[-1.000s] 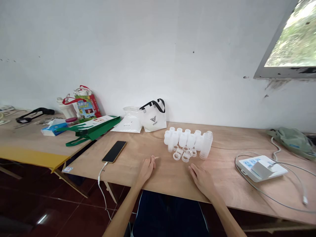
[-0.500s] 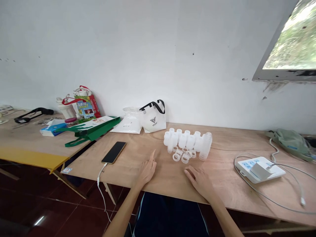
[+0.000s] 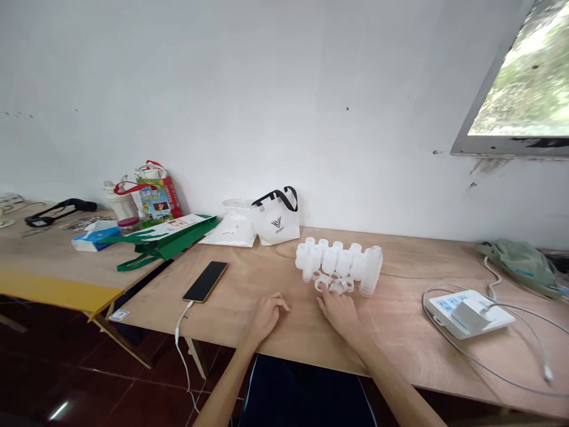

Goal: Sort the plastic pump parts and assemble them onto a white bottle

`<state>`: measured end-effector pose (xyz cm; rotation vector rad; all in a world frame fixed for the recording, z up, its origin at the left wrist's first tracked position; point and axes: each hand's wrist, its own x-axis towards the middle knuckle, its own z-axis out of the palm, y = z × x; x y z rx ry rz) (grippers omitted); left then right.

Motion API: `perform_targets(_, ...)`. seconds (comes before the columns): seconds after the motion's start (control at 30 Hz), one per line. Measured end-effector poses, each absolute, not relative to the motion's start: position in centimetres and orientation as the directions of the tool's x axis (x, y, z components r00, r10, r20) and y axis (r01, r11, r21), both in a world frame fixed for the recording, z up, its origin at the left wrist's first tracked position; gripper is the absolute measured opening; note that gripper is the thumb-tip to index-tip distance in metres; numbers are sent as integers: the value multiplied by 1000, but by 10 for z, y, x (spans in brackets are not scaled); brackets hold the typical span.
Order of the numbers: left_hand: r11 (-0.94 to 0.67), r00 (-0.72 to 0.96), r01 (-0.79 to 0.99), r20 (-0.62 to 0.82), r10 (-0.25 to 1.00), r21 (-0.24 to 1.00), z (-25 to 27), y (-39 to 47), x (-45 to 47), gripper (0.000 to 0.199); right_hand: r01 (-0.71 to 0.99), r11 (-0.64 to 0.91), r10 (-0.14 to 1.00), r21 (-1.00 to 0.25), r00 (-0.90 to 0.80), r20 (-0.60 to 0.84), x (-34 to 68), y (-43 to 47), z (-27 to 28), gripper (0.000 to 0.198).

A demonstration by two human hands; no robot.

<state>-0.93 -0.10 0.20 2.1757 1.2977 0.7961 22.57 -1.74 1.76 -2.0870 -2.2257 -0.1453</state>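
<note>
My left hand [image 3: 265, 319] rests on the wooden table with loosely bent fingers and nothing in them. To its right, my right hand [image 3: 340, 311] reaches forward with thumb and index finger apart. Its index fingertip is at a clear plastic ring [image 3: 320, 285], overlapping it in view; the fingers do not appear closed on it. More clear rings [image 3: 338, 286] lie beside it, partly hidden by that hand. Behind them stand several translucent white plastic bottles [image 3: 329, 259] in a close group. A stack of clear cups [image 3: 371, 270] forms a tall, slightly leaning column at the group's right end.
A phone [image 3: 205, 281] on a white cable lies left. A white bag [image 3: 278, 220] and a plastic packet [image 3: 231, 228] sit against the wall. Right are a power strip [image 3: 462, 305], a loose cable and a green cloth bag [image 3: 518, 264]. A green bag [image 3: 169, 240] bridges the table gap.
My right hand has moved forward and left to the clear rings. My left hand has drawn its pointing finger in and bent its fingers. The view has tilted slightly up.
</note>
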Motion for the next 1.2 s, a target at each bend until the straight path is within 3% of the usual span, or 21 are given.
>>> perform_targets(0.17,-440,374,582,255,892,684,-6,3,-9,31,1000,13,990,25,-17,142,224,-14,16,25)
perform_targets(0.67,-406,372,614,206,905,677,-1,2,-7,29,993,-101,975,-65,112,194,256,4,32,31)
perform_targets(0.77,-417,390,619,200,899,665,2,1,-8,28,983,-105,965,-148,136,224,266,-10,26,32)
perform_targets(0.97,-455,401,564,253,881,690,4,-2,-11,32,900,-6,936,-436,158,314,281,-41,6,35)
perform_targets(1.2,-462,393,531,276,877,710,2,-2,-11,31,886,53,971,-460,62,231,283,-44,-9,40)
